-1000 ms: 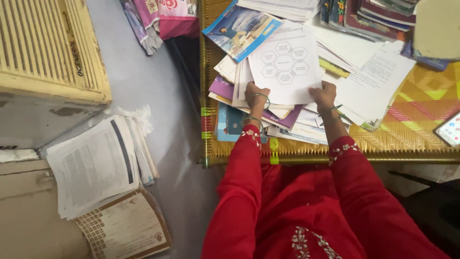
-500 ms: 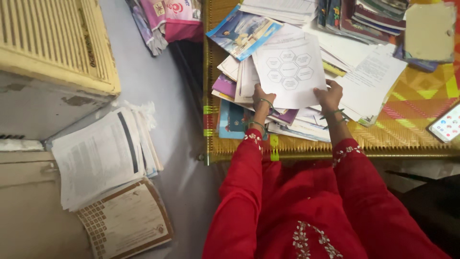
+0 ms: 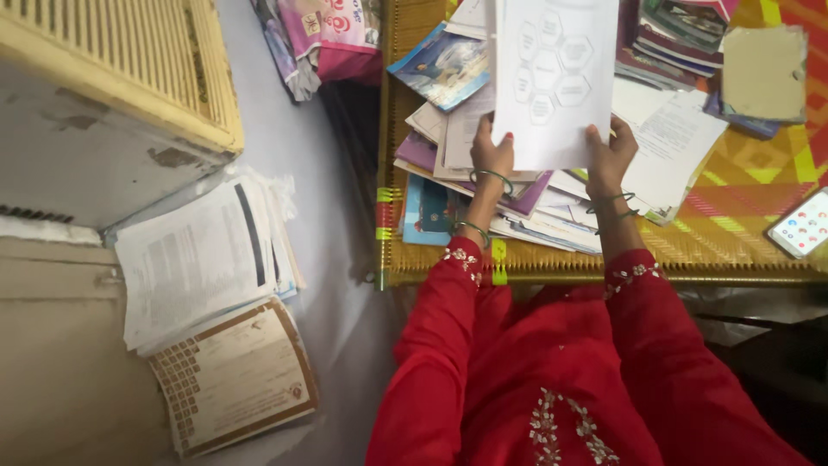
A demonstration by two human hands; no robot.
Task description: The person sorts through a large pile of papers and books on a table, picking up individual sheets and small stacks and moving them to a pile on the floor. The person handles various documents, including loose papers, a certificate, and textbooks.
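Observation:
A white sheet with a hexagon diagram (image 3: 552, 78) is held up off the heap by both hands. My left hand (image 3: 492, 154) grips its lower left corner and my right hand (image 3: 611, 157) grips its lower right corner. Both wrists carry green bangles, and the sleeves are red. Under the sheet lies a messy heap of papers and booklets (image 3: 483, 173) on a woven yellow cot (image 3: 742, 233). A blue glossy magazine (image 3: 440, 67) lies just left of the sheet.
A phone (image 3: 802, 226) lies at the cot's right edge. Stacked books (image 3: 681, 30) and a tan card (image 3: 763, 69) sit at the back. On the floor to the left lie a paper stack (image 3: 203, 259), a brown-bordered booklet (image 3: 233, 375) and a yellow slatted cooler (image 3: 129, 60).
Both hands have lifted the hexagon sheet from flat on the heap to upright and further from me. The view has shifted slightly to the left.

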